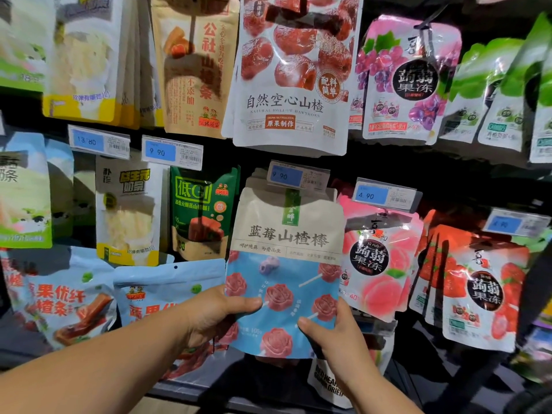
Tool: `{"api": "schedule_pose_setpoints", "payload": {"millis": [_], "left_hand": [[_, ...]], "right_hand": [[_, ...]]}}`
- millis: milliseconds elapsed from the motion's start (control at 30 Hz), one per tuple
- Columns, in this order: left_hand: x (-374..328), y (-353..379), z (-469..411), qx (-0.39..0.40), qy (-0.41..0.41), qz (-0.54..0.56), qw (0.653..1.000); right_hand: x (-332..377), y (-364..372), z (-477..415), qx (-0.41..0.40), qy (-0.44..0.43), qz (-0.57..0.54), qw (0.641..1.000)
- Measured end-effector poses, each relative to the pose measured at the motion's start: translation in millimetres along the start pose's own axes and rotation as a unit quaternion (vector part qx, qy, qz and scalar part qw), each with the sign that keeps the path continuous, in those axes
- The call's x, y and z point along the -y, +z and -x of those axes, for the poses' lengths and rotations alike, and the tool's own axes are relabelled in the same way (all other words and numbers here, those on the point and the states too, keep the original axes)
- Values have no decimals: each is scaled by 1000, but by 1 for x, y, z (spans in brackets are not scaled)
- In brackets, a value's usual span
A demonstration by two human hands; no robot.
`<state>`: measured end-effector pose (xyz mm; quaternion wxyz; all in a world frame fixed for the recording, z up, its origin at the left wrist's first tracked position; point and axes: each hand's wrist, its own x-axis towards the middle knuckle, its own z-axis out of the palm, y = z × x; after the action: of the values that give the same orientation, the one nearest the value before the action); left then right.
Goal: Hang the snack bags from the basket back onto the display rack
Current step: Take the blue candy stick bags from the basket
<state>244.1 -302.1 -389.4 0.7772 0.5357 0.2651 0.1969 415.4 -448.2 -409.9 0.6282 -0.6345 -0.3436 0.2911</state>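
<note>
A beige and blue snack bag (pixel 285 264) printed with pink rose-shaped sweets is held up against the display rack (pixel 388 165). Its top edge reaches the blue 9.90 price tag (pixel 298 176) on the peg. My left hand (pixel 215 312) grips the bag's lower left edge, thumb across the front. On the lower right edge my right hand (pixel 331 333) pinches it the same way. Whether the bag's hole sits on the peg is hidden behind the tag. The basket is out of view.
Hanging bags crowd the rack on every side: a green hawthorn bag (pixel 203 213) to the left, a pink peach jelly bag (pixel 376 261) to the right, a white hollow-hawthorn bag (pixel 292 73) above, light blue bags (pixel 167 291) at lower left.
</note>
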Motion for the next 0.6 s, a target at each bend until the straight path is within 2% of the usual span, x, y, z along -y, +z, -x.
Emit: {"api": "schedule_pose_setpoints", "payload": {"millis": [600], "left_hand": [[-9, 5, -19, -23, 32, 14, 999]], "right_hand": [[1, 7, -32, -33, 4, 3, 999]]}}
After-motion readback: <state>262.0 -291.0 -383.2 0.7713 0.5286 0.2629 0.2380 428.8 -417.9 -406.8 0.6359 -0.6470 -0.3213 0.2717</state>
